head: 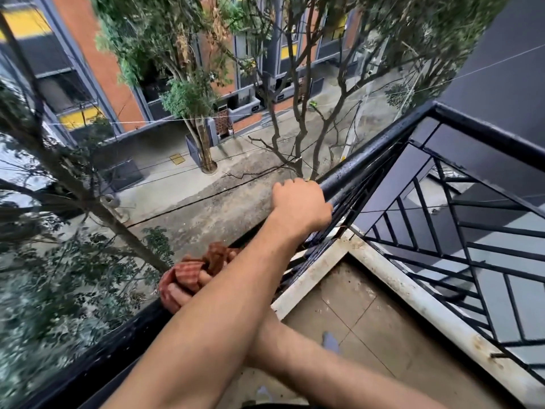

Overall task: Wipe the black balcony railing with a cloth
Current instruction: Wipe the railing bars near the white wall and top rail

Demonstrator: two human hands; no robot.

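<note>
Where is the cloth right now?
The red checked cloth is left of centre in the head view, gripped by the right hand on the black railing.

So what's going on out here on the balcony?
A person is wiping down the black railing of a balcony above a street. Their arms are crossed. The right hand reaches under the left arm and presses a bunched red checked cloth onto the top bar. The left hand grips the same bar further along, nearer the corner. That part of the bar looks wet.
</note>
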